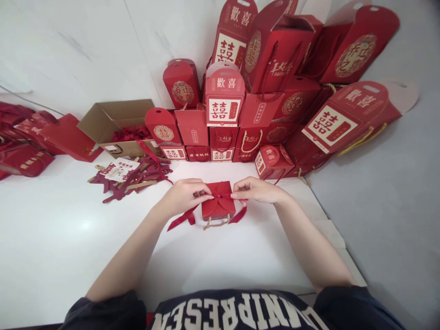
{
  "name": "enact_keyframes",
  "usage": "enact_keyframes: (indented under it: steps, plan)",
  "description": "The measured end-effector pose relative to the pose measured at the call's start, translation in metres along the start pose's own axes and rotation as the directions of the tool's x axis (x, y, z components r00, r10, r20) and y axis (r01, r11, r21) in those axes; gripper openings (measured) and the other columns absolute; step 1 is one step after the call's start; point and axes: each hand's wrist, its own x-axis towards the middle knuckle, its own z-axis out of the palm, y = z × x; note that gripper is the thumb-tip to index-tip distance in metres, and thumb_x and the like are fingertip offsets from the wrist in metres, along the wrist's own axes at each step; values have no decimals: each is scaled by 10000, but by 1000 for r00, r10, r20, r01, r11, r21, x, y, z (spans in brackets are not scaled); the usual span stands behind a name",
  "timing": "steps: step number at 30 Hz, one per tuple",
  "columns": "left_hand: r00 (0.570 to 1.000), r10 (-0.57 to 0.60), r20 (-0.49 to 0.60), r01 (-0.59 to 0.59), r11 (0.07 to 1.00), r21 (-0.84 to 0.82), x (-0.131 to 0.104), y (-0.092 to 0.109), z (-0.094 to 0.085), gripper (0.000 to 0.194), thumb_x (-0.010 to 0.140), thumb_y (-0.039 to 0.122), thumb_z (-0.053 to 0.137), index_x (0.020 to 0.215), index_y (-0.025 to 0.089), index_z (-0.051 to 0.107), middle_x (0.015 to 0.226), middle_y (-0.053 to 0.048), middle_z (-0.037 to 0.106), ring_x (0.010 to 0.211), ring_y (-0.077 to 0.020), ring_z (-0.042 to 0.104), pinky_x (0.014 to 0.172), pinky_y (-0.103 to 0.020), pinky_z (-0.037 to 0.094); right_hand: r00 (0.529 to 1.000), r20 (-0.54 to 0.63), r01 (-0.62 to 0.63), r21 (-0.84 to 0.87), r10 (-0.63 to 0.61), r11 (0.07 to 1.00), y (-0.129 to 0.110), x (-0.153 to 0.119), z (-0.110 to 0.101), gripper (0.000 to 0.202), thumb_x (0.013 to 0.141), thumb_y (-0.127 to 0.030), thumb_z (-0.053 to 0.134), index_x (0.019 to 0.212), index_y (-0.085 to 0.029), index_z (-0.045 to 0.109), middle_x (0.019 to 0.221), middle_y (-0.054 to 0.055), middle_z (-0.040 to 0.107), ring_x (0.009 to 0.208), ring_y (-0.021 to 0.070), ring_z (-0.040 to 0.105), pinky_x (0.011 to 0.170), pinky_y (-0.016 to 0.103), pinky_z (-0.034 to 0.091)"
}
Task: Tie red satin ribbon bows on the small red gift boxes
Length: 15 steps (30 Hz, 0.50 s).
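Note:
A small red gift box (pixel 217 208) with a gold rope handle (pixel 216 225) sits on the white table in front of me. Across its top runs a red ribbon (pixel 180 221), knotted near the middle, with loose ends hanging at both sides. At the box's left edge, my left hand (pixel 188 196) pinches the ribbon between thumb and fingers. My right hand (pixel 256 190) pinches it on the right side, close to the box's top right edge.
Stacked red gift boxes (pixel 225 98) stand at the back and right. An open cardboard box (pixel 118 112) of red ribbons stands back left, with a pile of dark red pieces (pixel 137 176) before it. Red bags (pixel 25 158) lie far left on the white table (pixel 51 229).

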Motion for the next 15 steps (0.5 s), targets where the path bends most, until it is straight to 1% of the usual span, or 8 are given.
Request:
enact_keyframes:
  steps: [2,4,5,7,10,12,15]
  plan:
    - [986,-148,76,155,984,-90,1,4,-6,244,868,388,573,801,180,680,760,-12,664,654,-107,570,628,-206,429,999,-24,-25,-10,25,1000,1,0,-1,322,778,-469,664,779,-146,669,505,-46,518,469,72,427,507,222,323]
    - [954,-259,154,286,938,-196,2,7,-9,292,866,425,555,771,167,652,740,-4,653,610,-95,539,581,-197,402,997,-64,-44,-25,43,999,2,0,-1,324,758,-461,684,824,-144,690,465,-68,460,411,53,356,446,214,264]
    - [934,-295,201,340,906,-251,2,7,-10,313,870,438,540,761,161,637,719,0,641,588,-89,522,559,-193,388,996,-79,-53,-34,51,998,3,0,-2,331,750,-462,690,833,-141,697,458,-72,446,395,47,331,426,213,242]
    - [898,-329,291,419,840,-345,2,6,-10,339,868,454,530,740,151,609,661,8,599,550,-80,486,524,-188,358,994,-92,-68,-53,63,996,3,0,-2,346,741,-468,695,839,-136,706,464,-70,448,383,42,317,406,212,224]
    - [872,-327,365,467,779,-419,1,0,-10,324,812,458,603,747,141,614,592,22,530,516,-73,430,493,-187,315,993,-90,-80,-78,73,994,3,0,-3,368,736,-478,695,850,-130,719,474,-61,467,384,41,327,399,213,226]
    - [868,-311,387,469,770,-433,0,-5,-11,308,779,445,643,772,137,640,578,26,515,517,-72,408,496,-190,307,993,-94,-81,-90,73,993,2,-1,-4,376,742,-481,688,868,-129,730,468,-59,472,383,42,325,400,216,228]
    - [859,-307,410,478,769,-425,0,-13,-13,303,778,439,643,789,137,661,588,25,515,534,-76,402,513,-197,312,993,-95,-78,-94,69,993,1,-2,-6,365,757,-470,674,877,-132,739,474,-59,484,380,41,314,400,223,223]
